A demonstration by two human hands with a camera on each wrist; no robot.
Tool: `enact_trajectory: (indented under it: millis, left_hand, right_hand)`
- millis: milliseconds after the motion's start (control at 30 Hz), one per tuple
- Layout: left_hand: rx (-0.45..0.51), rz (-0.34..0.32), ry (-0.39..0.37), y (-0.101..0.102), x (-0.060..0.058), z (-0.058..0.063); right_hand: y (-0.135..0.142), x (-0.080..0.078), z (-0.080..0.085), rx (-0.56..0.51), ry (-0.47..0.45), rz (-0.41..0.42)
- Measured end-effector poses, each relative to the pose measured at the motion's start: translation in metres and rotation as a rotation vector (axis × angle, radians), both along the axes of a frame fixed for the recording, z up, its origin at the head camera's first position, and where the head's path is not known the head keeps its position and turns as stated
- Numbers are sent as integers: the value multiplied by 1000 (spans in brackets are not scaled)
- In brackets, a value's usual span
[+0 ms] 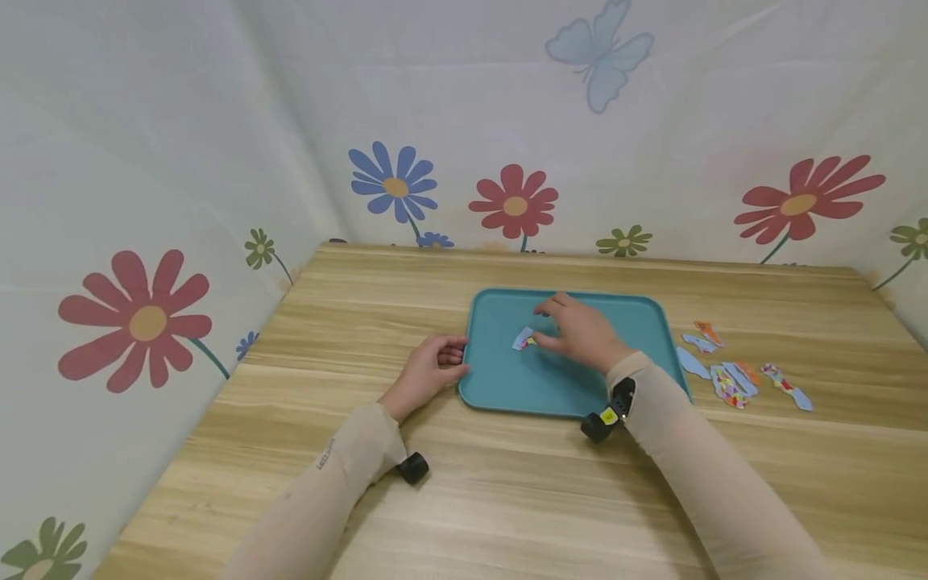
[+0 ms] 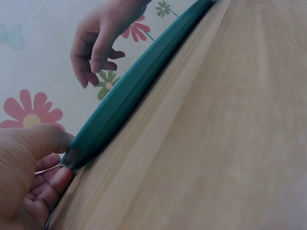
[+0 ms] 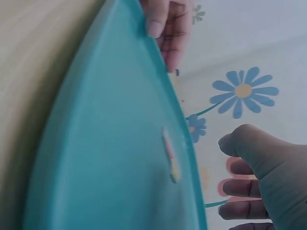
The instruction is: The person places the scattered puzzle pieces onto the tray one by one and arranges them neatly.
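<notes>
A teal tray (image 1: 500,385) lies on the wooden table. On it, left of its middle, rests one small paper-like piece, light blue with multicoloured patches, like a jigsaw piece (image 1: 521,338). My left hand (image 1: 426,374) holds the tray's left rim; in the left wrist view its thumb is on the rim and the fingers are lower down at the edge. My right hand (image 1: 582,332) hovers over the tray beside the piece, thumb and fingers spread apart. The right wrist view shows the piece (image 3: 170,155) lying on the tray, apart from that hand.
Right of the tray, several loose pieces lie on the table: a patterned one (image 1: 728,387), a pale blue one (image 1: 693,362), an orange one (image 1: 707,331) and a long one (image 1: 789,388). Behind the table (image 1: 391,278) hangs a flower-printed cloth (image 1: 449,97).
</notes>
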State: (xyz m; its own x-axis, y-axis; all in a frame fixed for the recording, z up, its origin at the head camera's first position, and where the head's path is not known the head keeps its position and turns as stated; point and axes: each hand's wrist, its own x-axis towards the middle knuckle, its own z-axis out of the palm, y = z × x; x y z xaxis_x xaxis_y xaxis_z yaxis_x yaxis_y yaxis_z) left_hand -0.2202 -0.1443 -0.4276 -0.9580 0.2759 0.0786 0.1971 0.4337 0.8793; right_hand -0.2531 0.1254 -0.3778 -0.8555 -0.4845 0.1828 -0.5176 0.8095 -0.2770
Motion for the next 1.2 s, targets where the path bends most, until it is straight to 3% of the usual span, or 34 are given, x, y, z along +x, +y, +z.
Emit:
enact_trajectory:
  millis: [333,667,1200]
  left_hand:
    - [-8,11,-23,0,1,2]
    - [-4,11,-29,1,2,3]
    - [1,-12,9,-2,0,-3]
  right_hand:
    - [14,12,23,-52,-6,-38]
    - [31,26,36,-116,46,-34]
    - [64,40,35,-129,131,-80]
